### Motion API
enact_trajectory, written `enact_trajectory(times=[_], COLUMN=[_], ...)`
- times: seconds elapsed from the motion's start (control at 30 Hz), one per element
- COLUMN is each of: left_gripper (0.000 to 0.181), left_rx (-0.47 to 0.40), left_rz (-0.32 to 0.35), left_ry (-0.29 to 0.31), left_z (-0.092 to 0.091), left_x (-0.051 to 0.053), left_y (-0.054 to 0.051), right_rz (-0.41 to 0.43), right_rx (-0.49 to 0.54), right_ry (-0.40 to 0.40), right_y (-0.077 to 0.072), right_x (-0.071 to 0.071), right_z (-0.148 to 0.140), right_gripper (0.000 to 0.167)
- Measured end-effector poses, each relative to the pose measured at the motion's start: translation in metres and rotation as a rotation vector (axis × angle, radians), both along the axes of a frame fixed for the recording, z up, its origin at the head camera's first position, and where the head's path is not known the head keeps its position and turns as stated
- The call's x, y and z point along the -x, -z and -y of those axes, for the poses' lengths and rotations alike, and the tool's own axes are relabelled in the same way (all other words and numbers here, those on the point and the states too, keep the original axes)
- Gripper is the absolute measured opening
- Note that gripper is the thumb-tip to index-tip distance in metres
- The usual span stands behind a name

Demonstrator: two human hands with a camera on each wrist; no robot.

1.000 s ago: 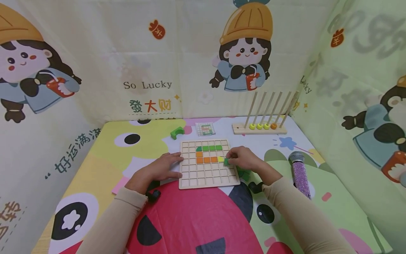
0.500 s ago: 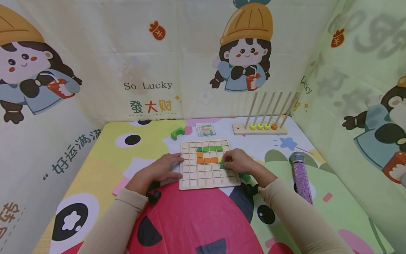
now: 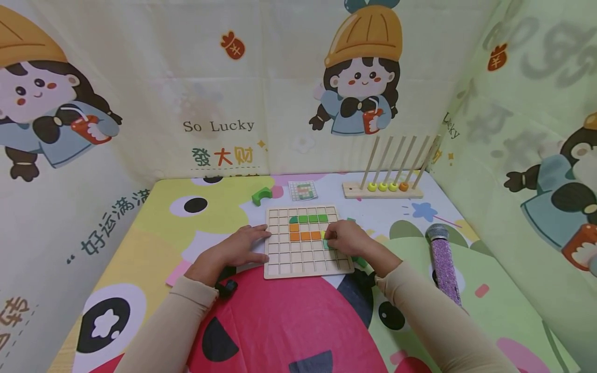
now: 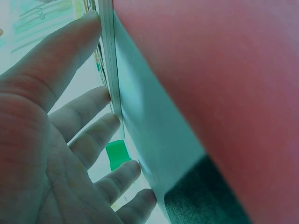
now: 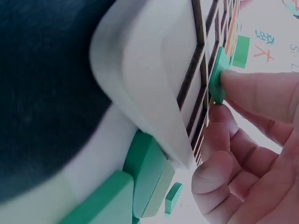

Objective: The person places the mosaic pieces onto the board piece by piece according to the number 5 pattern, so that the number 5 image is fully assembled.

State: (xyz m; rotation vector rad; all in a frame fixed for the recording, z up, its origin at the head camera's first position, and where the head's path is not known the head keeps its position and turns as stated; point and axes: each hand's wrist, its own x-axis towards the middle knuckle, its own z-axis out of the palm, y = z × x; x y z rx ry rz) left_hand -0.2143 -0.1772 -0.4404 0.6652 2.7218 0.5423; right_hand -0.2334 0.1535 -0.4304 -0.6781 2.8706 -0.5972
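A wooden grid board (image 3: 298,259) lies flat on the table. My left hand (image 3: 239,245) rests its spread fingers against the board's left edge; in the left wrist view the fingertips (image 4: 105,95) touch that edge. Over the board's right part, my right hand (image 3: 347,238) holds a green block (image 5: 218,77) at a grid cell, with the thumb on its face. The board carries a row of green blocks (image 3: 313,218) with a rounded dark green one (image 3: 293,219) at its left end. Orange blocks (image 3: 305,235) stand below, and a yellow block (image 3: 323,234) is partly hidden by my right fingers.
Loose green blocks (image 5: 150,172) lie by the board's right edge. Behind it are a green arch block (image 3: 261,196) and a pattern card (image 3: 302,190). A peg stand with beads (image 3: 382,190) stands at back right, and a glittery microphone (image 3: 443,261) lies right.
My right hand has moved left and slightly down with the green block, from the board's right edge to a cell below the yellow block. The left hand stays in place.
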Motion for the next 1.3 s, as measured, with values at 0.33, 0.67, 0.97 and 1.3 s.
enact_trajectory(times=[0.33, 0.67, 0.97, 1.3], left_gripper=[0.076, 0.075, 0.074, 0.071], left_rx=[-0.003, 0.001, 0.009, -0.005], left_rz=[-0.017, -0.006, -0.013, -0.028], left_ry=[0.014, 0.003, 0.013, 0.03], left_z=[0.002, 0.002, 0.002, 0.001], left_x=[0.0, 0.0, 0.0, -0.001], left_y=[0.001, 0.001, -0.002, -0.003], right_rz=[0.009, 0.133, 0.11, 0.1], right_rx=[-0.025, 0.123, 0.09, 0.011], right_ry=[0.025, 0.071, 0.187, 0.179], right_y=[-0.004, -0.011, -0.01, -0.004], right_x=[-0.003, 0.012, 0.037, 0.053], right_z=[0.0, -0.039, -0.071, -0.066], right_gripper=[0.007, 0.022, 0.031, 0.034])
